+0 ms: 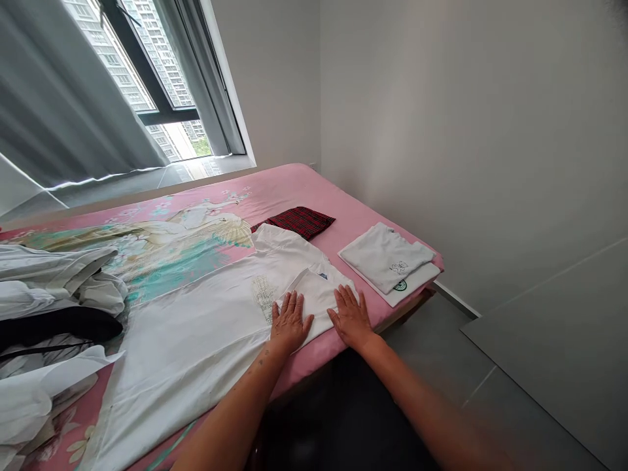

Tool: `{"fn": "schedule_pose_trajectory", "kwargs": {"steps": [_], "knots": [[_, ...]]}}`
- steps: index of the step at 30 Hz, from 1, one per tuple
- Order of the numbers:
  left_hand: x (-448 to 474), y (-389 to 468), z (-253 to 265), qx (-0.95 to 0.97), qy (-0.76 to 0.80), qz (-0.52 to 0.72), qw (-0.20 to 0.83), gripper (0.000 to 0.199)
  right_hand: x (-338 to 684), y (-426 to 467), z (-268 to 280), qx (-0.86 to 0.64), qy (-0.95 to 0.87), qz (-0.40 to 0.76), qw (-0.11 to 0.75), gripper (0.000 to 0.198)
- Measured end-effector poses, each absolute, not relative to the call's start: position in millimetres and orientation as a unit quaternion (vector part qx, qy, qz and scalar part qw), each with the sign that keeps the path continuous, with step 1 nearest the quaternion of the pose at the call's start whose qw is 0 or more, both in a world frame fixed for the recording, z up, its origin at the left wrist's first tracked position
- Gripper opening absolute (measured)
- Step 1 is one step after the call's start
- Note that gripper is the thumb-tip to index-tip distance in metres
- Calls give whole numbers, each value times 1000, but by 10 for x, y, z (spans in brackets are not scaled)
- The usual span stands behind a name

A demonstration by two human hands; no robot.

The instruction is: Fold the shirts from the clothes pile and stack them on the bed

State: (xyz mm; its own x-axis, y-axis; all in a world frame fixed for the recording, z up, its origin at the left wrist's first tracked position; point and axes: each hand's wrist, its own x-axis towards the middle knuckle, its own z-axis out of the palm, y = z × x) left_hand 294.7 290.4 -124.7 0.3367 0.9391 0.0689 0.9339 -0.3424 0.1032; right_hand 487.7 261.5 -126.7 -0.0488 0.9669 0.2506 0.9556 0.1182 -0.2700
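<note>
A white shirt point(196, 327) with a printed patch lies spread on the pink bed, its near sleeve side folded inward over the front. My left hand point(290, 320) rests flat on the folded part beside the print, fingers stretched out. Flat against the shirt's right edge lies my right hand point(351, 316), fingers spread. Neither hand grips anything. To the right of the shirt are folded white shirts point(383, 258), one on top of another, with a small drawing on the upper one. A folded red plaid cloth point(307, 221) lies behind the collar.
On the left is a heap of white, grey and black clothes point(53, 307). The bed point(289, 183) has a patterned pink cover and stands close to a pale wall point(466, 144). Grey curtains point(63, 98) hang by a window point(161, 72). Grey floor point(441, 353) shows at right.
</note>
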Motion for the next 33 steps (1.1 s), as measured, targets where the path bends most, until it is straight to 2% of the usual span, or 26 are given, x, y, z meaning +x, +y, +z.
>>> {"fn": "schedule_pose_trajectory", "kwargs": {"steps": [6,11,14,21,25,33], "knots": [[2928,2948,-1185,814,575,69,50,57,4740,2830,-1357,-602,-775,17,194,52],[2997,3320,-954,772,613,155,60,35,4759,2838,-1486,-606,-770,7,199,54],[3110,3640,-830,756,626,179,60,29,4755,2826,-1466,-608,-768,8,203,54],[3279,4168,-844,765,617,131,129,34,4766,2840,-1439,-608,-766,21,208,54],[3278,4349,-937,746,637,112,159,26,4767,2843,-1431,-611,-763,25,210,54],[3280,4323,-919,723,652,175,148,35,4769,2844,-1433,-614,-761,27,209,55]]}}
